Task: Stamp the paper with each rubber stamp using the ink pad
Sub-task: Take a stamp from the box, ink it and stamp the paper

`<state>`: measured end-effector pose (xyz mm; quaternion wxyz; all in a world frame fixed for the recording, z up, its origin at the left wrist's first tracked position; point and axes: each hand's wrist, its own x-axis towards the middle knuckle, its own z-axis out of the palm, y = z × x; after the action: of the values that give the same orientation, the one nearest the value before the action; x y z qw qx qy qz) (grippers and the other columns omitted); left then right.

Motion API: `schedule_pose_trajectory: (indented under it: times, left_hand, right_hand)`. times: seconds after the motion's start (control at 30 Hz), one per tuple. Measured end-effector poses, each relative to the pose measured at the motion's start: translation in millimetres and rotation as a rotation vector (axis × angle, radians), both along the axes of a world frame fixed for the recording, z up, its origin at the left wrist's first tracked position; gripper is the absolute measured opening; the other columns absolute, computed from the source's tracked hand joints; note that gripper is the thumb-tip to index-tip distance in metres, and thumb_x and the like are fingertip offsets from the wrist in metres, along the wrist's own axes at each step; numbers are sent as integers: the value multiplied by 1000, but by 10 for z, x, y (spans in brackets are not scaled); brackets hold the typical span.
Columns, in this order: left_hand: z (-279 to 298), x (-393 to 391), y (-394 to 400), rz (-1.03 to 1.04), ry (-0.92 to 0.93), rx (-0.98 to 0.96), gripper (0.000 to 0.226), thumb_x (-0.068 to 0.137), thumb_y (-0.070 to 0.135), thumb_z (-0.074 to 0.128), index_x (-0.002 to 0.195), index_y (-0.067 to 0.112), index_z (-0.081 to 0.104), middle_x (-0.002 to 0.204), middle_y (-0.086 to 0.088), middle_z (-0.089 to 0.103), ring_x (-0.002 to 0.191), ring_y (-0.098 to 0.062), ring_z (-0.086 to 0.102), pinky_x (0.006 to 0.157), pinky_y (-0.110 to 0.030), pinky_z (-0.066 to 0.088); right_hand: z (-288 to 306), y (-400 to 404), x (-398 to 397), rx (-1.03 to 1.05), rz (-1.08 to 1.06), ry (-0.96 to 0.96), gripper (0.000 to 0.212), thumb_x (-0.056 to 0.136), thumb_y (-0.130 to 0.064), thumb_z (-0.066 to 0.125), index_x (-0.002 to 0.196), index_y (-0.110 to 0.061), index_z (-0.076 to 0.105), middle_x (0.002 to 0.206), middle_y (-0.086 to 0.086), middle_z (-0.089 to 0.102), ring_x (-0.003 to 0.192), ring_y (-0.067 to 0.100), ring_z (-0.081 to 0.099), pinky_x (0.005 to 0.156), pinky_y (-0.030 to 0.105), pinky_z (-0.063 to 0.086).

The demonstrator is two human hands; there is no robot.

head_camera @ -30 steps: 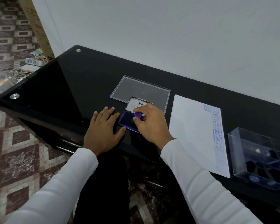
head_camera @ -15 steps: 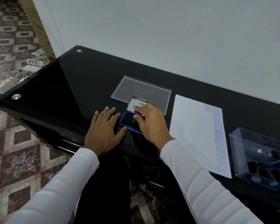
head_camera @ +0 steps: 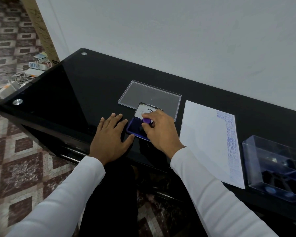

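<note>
We press a purple-handled rubber stamp (head_camera: 147, 120) into the open blue ink pad (head_camera: 135, 129).

Our right hand (head_camera: 161, 132) pinches the stamp's handle with curled fingers, its base down on the pad near the table's front edge. Our left hand (head_camera: 111, 139) lies flat, fingers straight, on the black glass table (head_camera: 75, 93), its thumb just beside the pad at nine o'clock. The pad's raised lid (head_camera: 144, 111) reads "Artline". A clear plastic lid (head_camera: 152, 94) lies at twelve o'clock. At three o'clock the white paper sheet (head_camera: 205, 142) carries blue prints: "SAMPLE", "AMENDED", "AIR MAIL", "FRAGILE". Further right sits a clear plastic box (head_camera: 256, 151) of dark stamps.
</note>
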<state>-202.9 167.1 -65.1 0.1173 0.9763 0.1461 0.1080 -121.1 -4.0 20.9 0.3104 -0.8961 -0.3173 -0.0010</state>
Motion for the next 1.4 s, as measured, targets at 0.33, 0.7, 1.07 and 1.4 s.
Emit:
schedule_pose_trajectory:
  times: [0.33,0.7,1.07,1.4]
  left_hand:
    - [2,-3,5,-3,-3,-9,75,91,71,36,151,27,43,163,-1,32,155,-21,17,124,-46,3]
    - [12,-6,3,-2,0,-15,75,90,71,35,150,27,43,163,-1,32,154,-21,17,125,-47,4]
    - [204,48,-74,13,11,-135,73,93,61,56,153,24,40,163,-3,30,154,-24,17,124,-49,6]
    - [621,410,-735,-153,-107,-173,66,92,56,60,146,21,49,155,-5,42,145,-25,34,122,-52,26]
  right_hand:
    - [-3,28,24,-59,-4,14,38,96,-24,62,134,-18,61,128,3,60,116,17,57,98,22,41]
    - [3,12,0,-17,-17,34,37,94,-22,66,130,-17,64,128,4,62,118,17,57,102,27,43]
    - [74,-117,22,90,-94,66,38,93,-22,69,130,-18,64,127,2,62,114,16,59,101,29,49]
    - [225,-764,148,136,-250,31,33,90,-21,72,123,-18,69,114,0,66,95,14,63,95,25,51]
